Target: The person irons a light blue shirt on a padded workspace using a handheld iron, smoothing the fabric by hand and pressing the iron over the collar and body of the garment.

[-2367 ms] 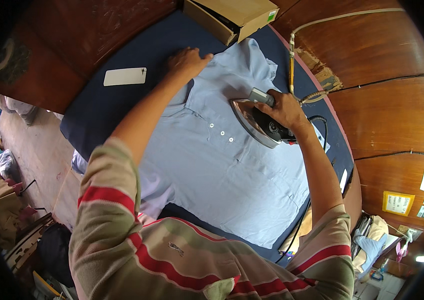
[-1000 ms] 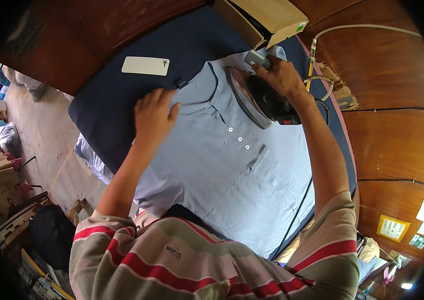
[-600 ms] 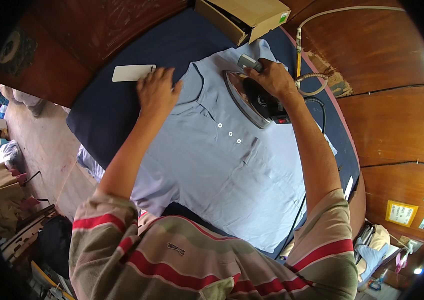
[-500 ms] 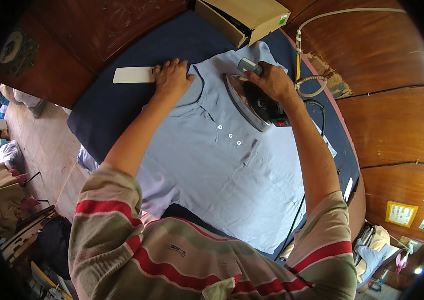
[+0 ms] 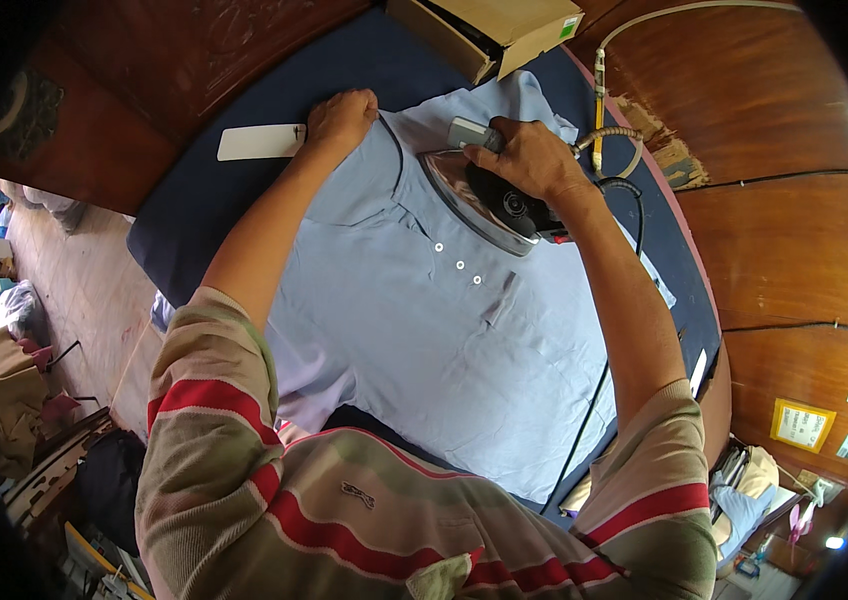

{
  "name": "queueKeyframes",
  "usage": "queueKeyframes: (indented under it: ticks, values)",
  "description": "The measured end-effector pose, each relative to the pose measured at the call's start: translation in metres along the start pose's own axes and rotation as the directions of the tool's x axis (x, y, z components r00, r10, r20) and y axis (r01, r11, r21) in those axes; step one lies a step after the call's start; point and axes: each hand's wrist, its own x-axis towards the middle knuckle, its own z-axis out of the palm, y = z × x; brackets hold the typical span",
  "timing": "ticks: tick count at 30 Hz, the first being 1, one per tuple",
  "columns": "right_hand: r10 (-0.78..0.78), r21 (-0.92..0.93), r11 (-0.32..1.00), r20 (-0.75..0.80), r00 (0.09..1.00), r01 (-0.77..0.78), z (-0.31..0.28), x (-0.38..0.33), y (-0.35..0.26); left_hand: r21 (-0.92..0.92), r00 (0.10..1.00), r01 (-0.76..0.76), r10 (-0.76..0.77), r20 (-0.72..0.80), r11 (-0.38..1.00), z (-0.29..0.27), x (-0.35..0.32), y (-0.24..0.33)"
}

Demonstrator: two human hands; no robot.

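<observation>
Shirt spread flat under the iron

Shirt [image 5: 424,340], pale blue with a buttoned placket, lies flat on the counter [image 5: 204,210], whose dark navy padded cover fills the middle of the view; dark reddish wood panelling [image 5: 794,130] curves round the far and right sides; a cluttered floor [image 5: 74,290] with bags and cloth shows at the left; a cardboard box [image 5: 494,30] sits at the counter's far edge; the iron [image 5: 489,200] rests on the shirt just right of the collar, its black cord [image 5: 594,410] trailing back across the cloth; the right hand [image 5: 529,160] has its fingers clamped on the iron's handle; the left hand [image 5: 342,118] presses the collar's left edge, fingers curled together on the fabric; a small white card [image 5: 259,142] lies just beside that hand.
</observation>
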Motion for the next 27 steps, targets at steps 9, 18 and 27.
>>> queueKeyframes:
  ticks: [9, 18, 27]
  values:
    - [-0.121, -0.056, 0.99, 0.103, 0.987, 0.128, -0.003, -0.034, -0.001, -0.014, 0.996, -0.054, 0.053, -0.074, 0.998, 0.009, -0.001, -0.002]
    - [0.015, -0.042, 0.999, 0.077, 0.997, -0.012, -0.004, -0.027, -0.001, -0.084, 0.994, -0.1, 0.097, -0.041, 0.991, -0.025, -0.025, -0.018]
    - [-0.024, -0.003, 1.0, -0.033, 0.999, 0.024, -0.015, 0.014, -0.033, -0.01, 0.922, 0.369, -0.367, -0.122, 0.929, -0.059, -0.19, -0.037]
